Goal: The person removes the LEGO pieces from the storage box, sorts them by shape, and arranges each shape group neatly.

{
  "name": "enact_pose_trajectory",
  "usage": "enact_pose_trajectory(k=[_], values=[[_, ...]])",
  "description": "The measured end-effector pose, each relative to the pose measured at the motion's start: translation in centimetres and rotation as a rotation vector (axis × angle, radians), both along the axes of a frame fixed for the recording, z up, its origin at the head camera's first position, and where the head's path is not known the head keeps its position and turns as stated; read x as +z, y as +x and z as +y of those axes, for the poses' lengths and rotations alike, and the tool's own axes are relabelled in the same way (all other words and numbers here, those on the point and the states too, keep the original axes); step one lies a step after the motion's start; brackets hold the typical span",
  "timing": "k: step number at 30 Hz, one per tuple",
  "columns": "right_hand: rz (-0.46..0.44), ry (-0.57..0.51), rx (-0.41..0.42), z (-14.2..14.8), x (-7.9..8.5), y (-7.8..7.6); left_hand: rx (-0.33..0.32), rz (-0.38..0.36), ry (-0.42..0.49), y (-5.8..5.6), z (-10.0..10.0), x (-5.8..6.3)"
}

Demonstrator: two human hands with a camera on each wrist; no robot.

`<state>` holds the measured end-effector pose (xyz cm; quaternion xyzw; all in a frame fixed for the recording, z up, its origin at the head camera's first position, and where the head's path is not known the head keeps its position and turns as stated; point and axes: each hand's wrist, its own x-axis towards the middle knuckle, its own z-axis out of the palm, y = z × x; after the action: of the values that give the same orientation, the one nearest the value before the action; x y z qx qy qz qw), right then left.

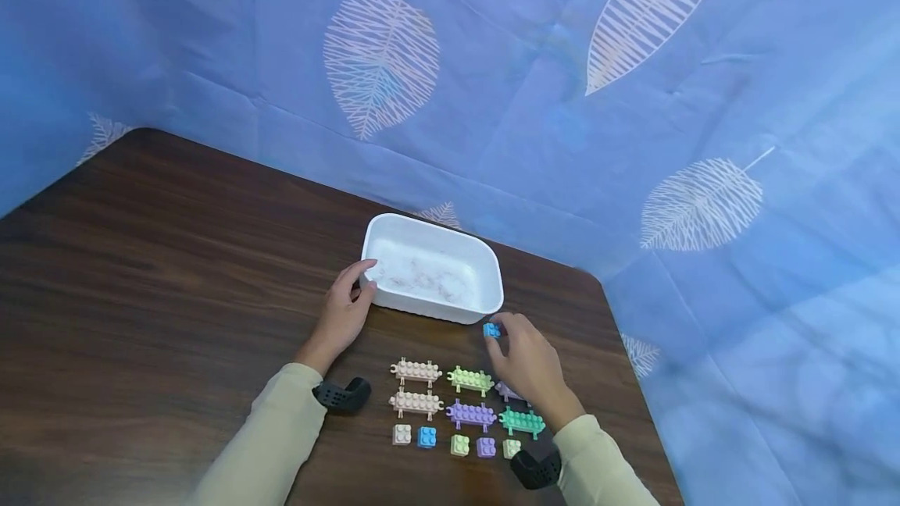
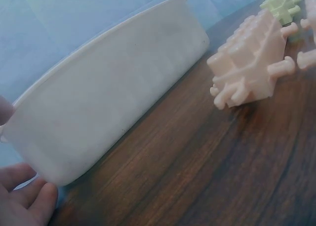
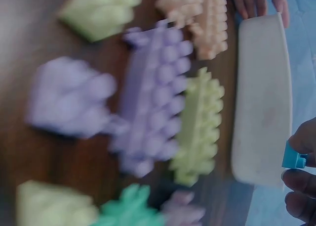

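Note:
My left hand [image 1: 344, 311] grips the near left corner of a white plastic tub [image 1: 432, 311], thumb and fingers at its rim and side. In the left wrist view, its fingertips [image 2: 45, 199] lie against the tub's lower end. My right hand [image 1: 530, 361] pinches a small blue building block [image 1: 491, 330] between thumb and fingers, close to the tub's near right corner. The same blue block [image 3: 293, 157] overlaps the tub's end in the right wrist view. Inside, the tub shows only its whitish floor.
Long studded blocks lie in two rows before the tub: pink [image 1: 416, 371], yellow-green [image 1: 471, 380], purple [image 1: 472, 414] and green [image 1: 522, 422] among them. Nearer still is a row of small square blocks, one of them blue [image 1: 426, 436]. A blue leaf-patterned cloth [image 1: 492, 100] hangs behind the dark wooden table [image 1: 176, 256].

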<state>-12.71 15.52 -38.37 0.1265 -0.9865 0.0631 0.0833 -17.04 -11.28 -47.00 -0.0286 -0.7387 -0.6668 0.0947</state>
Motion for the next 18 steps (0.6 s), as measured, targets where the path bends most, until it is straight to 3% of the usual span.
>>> enact_pose_trajectory(k=[11,18], values=[[0.020,0.029,-0.048,3.9,-2.0,4.7,-0.003,0.021,0.020,-0.2,-0.1,-0.1],[-0.016,0.050,-0.116,5.6,-2.7,7.0,-0.013,0.012,-0.005,-0.2,0.0,-0.2]])
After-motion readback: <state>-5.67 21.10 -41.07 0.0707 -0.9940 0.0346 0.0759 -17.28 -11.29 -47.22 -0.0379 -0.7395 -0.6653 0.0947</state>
